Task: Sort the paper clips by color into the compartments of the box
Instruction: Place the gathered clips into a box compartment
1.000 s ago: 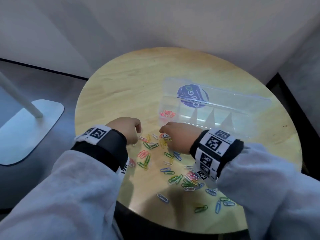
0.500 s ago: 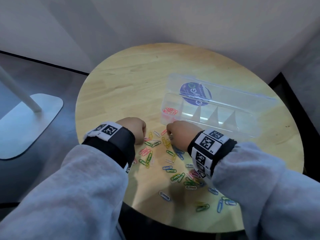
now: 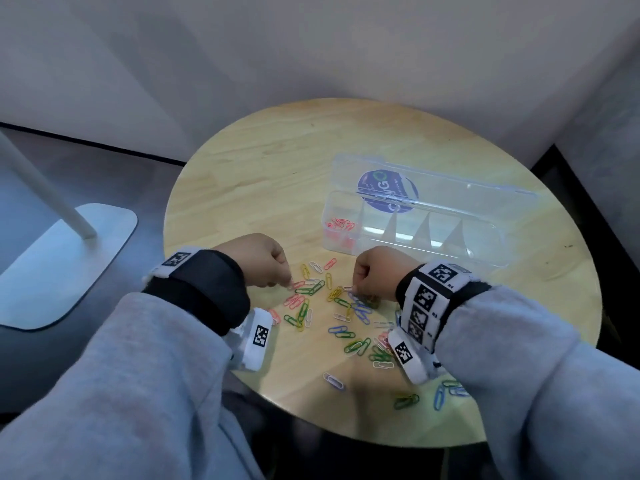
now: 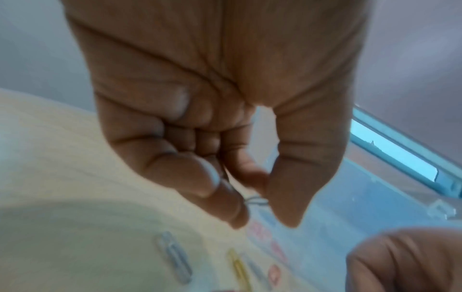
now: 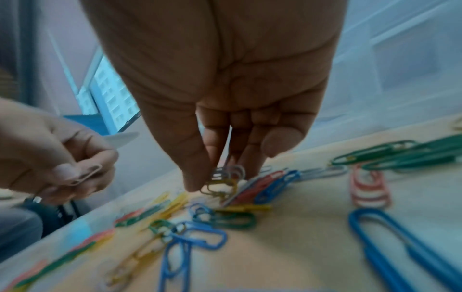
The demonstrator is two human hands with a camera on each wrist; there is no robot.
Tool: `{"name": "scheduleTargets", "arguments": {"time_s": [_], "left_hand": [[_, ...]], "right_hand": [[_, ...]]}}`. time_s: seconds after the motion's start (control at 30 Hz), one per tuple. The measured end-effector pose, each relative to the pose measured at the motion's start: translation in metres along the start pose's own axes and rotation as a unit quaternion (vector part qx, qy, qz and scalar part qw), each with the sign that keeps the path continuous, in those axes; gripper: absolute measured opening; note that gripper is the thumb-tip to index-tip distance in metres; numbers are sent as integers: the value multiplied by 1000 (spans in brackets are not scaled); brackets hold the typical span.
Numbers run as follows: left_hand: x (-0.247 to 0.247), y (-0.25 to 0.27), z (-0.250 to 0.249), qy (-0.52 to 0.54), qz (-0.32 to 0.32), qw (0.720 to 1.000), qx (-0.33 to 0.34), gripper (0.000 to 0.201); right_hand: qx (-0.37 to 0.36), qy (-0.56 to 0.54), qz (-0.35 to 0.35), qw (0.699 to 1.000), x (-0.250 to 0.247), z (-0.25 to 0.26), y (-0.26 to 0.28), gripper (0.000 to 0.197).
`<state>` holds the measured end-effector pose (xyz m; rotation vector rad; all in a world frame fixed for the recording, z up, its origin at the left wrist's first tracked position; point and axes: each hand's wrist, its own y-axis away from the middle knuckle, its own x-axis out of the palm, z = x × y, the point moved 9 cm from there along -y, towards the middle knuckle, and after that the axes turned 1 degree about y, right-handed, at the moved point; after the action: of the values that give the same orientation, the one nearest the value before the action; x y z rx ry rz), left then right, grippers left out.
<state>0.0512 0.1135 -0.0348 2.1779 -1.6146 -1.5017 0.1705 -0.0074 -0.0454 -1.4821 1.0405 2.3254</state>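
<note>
Several coloured paper clips [image 3: 332,306] lie scattered on the round wooden table [image 3: 242,174]. The clear box [image 3: 485,244] stands behind them, its lid open; pink clips [image 3: 341,225] lie in its leftmost compartment, and its other compartments look empty. My left hand [image 3: 284,284] is at the pile's left side, thumb and fingers pinching one pale clip [image 5: 87,173]. At the pile's right side, my right hand [image 3: 355,289] pinches a small bunch of pale and yellow clips [image 5: 225,175] just above the table. In the left wrist view the left hand [image 4: 260,217] has its fingers curled.
A white stand with a flat base [image 3: 69,265] is on the floor to the left. Grey walls close in behind the table. More clips [image 3: 405,401] lie near the table's front edge, between my sleeves. A purple round sticker [image 3: 386,195] marks the lid.
My left hand has shifted right to the pile and its fingers have closed on a clip. The right hand stays at the pile, fingertips down among the clips.
</note>
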Motion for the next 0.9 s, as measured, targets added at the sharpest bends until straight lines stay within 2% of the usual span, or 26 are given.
{"name": "scheduleTargets", "arguments": {"time_s": [0.07,0.13,0.2,0.27,0.33,0.4,0.5,0.6,0.67,0.7,0.73,0.8,0.83,0.9], "left_hand": [[-7,4,2,87,-14,996,13,19],[-12,7,7,186,-27,982,19,23],[-15,10,13,278,-34,960,12,23],[-16,12,15,351,-31,936,1,23],[-16,15,13,400,-22,916,-2,27],[-15,16,11,428,-14,904,-9,28],[-12,13,10,431,-10,902,-32,29],[-17,9,14,355,-35,932,-62,19],[-23,4,18,199,-56,976,-72,13],[-27,3,19,101,-67,990,-66,15],[-30,4,18,21,-82,995,-58,15],[-31,7,17,-49,-96,993,-52,11],[-30,6,16,-65,-94,992,-49,8],[-25,4,13,-94,-80,991,-45,9]], "right_hand": [[20,-99,-9,995,-3,-11,5,12],[43,-228,-12,973,-3,-22,12,13],[62,-373,3,926,0,-29,17,16],[77,-499,15,863,6,-31,20,19],[93,-571,26,815,13,-31,23,20],[109,-613,38,781,20,-30,26,21],[130,-641,41,756,24,-33,27,21],[119,-640,25,759,14,-31,27,17],[105,-617,18,780,9,-28,22,14],[98,-581,13,808,6,-28,19,14],[91,-520,8,849,3,-27,17,13],[71,-353,-2,933,-3,-22,13,8],[58,-276,-7,959,-6,-18,11,8],[35,-167,-8,985,-6,-8,7,12]]}}
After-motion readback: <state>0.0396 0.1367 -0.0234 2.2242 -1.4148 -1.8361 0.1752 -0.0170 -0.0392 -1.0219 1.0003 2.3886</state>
